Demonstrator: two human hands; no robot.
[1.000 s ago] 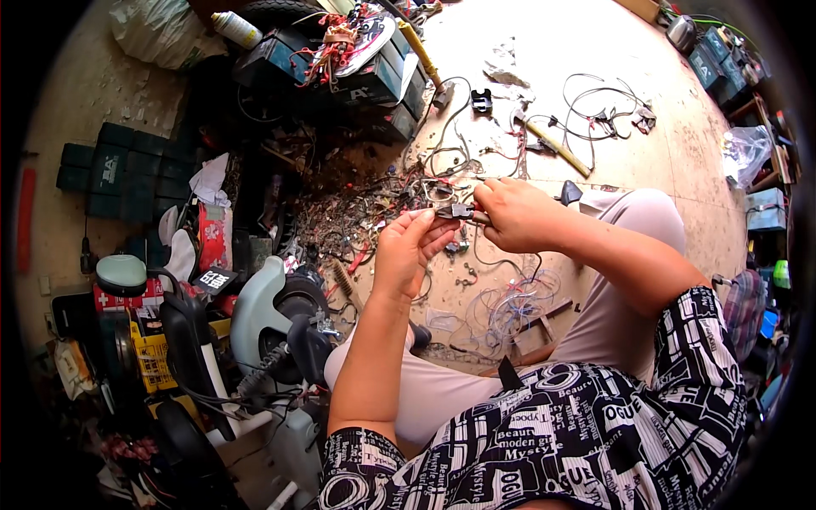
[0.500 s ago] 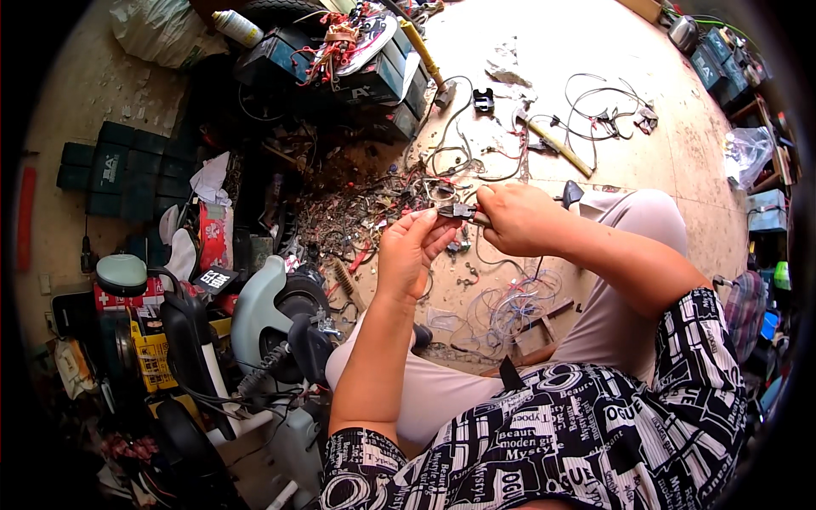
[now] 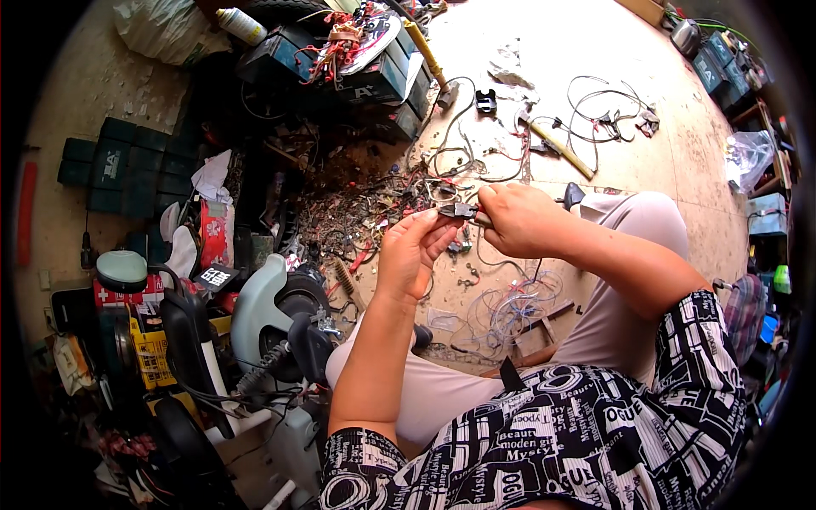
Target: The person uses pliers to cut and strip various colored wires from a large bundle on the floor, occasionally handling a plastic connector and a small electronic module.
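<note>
Over the littered floor my two hands meet near the middle of the view. My right hand (image 3: 520,223) is closed round the handles of a pair of pliers (image 3: 465,210), whose metal jaws point left. Between the fingertips of my left hand (image 3: 413,248) is a small dark piece (image 3: 445,211), which looks like a connector. The jaws touch or overlap this piece; the exact contact is too small to tell. Below and behind the hands lies a heap of wire scraps and small parts (image 3: 365,204).
A hammer (image 3: 557,146) and a looped black cable (image 3: 586,85) lie on the floor ahead. Thin clear tubing or wire (image 3: 518,306) is tangled near my knees. At left stands a grey scooter (image 3: 259,306); dark battery blocks (image 3: 119,170) are stacked beyond it.
Both hands keep nearly the same place and grip. Only a very slight shift of the right hand and the whole view shows.
</note>
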